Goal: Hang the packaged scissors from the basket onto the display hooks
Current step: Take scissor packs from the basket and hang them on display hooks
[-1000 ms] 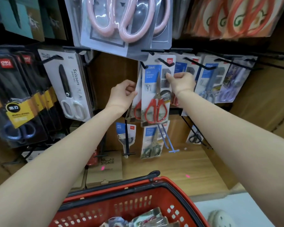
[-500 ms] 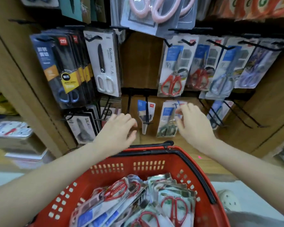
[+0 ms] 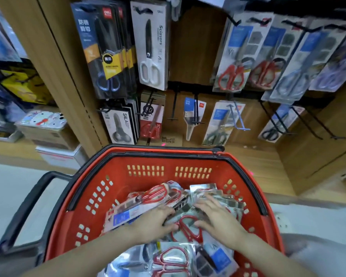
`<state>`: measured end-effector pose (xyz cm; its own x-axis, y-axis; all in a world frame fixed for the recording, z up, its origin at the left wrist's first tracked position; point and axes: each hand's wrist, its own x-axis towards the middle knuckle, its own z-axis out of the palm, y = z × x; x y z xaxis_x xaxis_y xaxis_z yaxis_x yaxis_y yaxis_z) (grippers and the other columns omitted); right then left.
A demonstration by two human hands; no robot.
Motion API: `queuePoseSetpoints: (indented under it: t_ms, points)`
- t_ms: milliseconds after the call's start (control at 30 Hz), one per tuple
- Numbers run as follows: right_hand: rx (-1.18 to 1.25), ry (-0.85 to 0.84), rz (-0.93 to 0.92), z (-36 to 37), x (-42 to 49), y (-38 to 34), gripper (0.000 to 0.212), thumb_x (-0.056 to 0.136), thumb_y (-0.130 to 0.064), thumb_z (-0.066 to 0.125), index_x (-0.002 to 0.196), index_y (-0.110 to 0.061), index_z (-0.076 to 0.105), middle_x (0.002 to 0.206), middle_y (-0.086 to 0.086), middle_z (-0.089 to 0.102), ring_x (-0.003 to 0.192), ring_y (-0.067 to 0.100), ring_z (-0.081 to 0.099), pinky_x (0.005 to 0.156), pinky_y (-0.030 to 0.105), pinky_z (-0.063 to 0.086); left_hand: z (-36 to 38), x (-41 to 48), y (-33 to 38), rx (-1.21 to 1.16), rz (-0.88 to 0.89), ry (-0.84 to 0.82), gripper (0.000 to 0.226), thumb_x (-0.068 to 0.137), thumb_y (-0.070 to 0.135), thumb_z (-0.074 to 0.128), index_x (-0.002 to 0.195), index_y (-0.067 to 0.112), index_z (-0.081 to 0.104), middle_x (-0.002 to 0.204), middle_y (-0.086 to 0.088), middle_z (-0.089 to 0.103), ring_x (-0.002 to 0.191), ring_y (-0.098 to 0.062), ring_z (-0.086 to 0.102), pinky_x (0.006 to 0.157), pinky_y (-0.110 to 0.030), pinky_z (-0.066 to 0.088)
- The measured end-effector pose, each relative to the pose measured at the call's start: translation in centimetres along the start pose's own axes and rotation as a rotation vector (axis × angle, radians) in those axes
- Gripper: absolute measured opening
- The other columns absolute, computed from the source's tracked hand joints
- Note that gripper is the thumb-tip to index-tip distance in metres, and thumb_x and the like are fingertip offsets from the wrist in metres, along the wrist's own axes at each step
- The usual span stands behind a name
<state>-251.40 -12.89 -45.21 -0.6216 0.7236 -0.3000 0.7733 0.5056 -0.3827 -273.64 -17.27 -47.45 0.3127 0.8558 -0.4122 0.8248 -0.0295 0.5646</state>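
Observation:
A red basket [image 3: 116, 168] sits low in front of me, holding a pile of several packaged scissors with red handles [image 3: 158, 194]. Both my hands are down inside it. My left hand [image 3: 154, 222] pinches the left edge of one pack of red scissors [image 3: 188, 226] between thumb and fingers. On the packs just right of that one, my right hand [image 3: 221, 220] lies with fingers spread. Above, matching red-handled packs [image 3: 231, 76] hang on black display hooks [image 3: 233, 20] on the wooden wall.
Other scissor packs hang around: black-and-yellow ones [image 3: 104, 54], a white pair [image 3: 151, 50], blue-grey ones [image 3: 300, 76]. Bare black hooks [image 3: 174, 108] jut out lower down, also at the right [image 3: 316, 124]. The basket's black handle [image 3: 28, 204] sticks out left. Boxes [image 3: 48, 132] stand on the left shelf.
Both hands dropped from the hung red scissors on the hooks down into the basket. My view tilted down with them. The left hand now holds a pack's edge.

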Motion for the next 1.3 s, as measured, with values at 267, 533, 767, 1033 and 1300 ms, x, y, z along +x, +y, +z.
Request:
queuePoseSetpoints:
  t_ms: [267,533,767,1033,1300]
  points:
    - [0.187,0.278,0.019,0.6,-0.6,-1.5,0.043,0.091,-0.039,0.058,0.129,-0.022,0.054,0.130,-0.011,0.051,0.125,-0.001,0.038,0.109,0.020,0.031,0.3,-1.1,0.9,-0.359,0.054,0.267,0.015,0.091,0.023,0.062,0.083,0.032,0.052,0.081,0.012,0.056,0.072,0.003,0.053,0.065,-0.014,0.041]
    - [0.570,0.618,0.124,-6.3,-0.7,-5.7,0.019,0.085,-0.019,0.068,0.087,-0.027,0.051,0.078,-0.013,0.062,0.069,-0.001,0.061,0.069,0.021,0.050,-2.9,-2.6,2.3,-1.043,0.034,0.466,0.039,0.079,0.022,0.073,0.111,0.012,0.053,0.102,-0.011,0.064,0.094,-0.019,0.063,0.089,-0.028,0.051]
    - [1.213,0.637,0.207,-8.4,-0.6,-7.4,0.020,0.087,-0.009,0.065,0.102,-0.010,0.050,0.108,0.022,0.064,0.098,0.034,0.066,0.085,0.053,0.054,-2.2,-4.8,1.7,-1.032,-0.129,0.423,0.019,0.083,0.003,0.069,0.097,0.016,0.066,0.093,-0.005,0.074,0.078,-0.013,0.070,0.065,-0.025,0.055]
    - [0.756,0.467,0.401,-7.0,-1.1,-4.9,0.079,0.073,-0.008,0.080,0.137,-0.006,0.034,0.133,0.009,0.046,0.121,0.020,0.049,0.095,0.026,0.044,-8.6,-8.2,-0.2,-0.858,-0.192,0.699,0.010,0.068,0.014,0.082,0.070,0.014,0.072,0.060,-0.003,0.068,0.051,-0.011,0.058,0.049,-0.023,0.044]
    - [0.290,0.215,-0.079,-4.6,-0.1,-10.0,0.027,0.090,-0.038,0.058,0.113,-0.022,0.055,0.099,0.003,0.070,0.076,0.013,0.066,0.074,0.038,0.054,-12.4,-9.5,3.1,-0.588,-0.060,0.619,0.009,0.073,0.016,0.080,0.071,0.021,0.072,0.059,0.011,0.070,0.051,-0.001,0.063,0.047,-0.017,0.049]
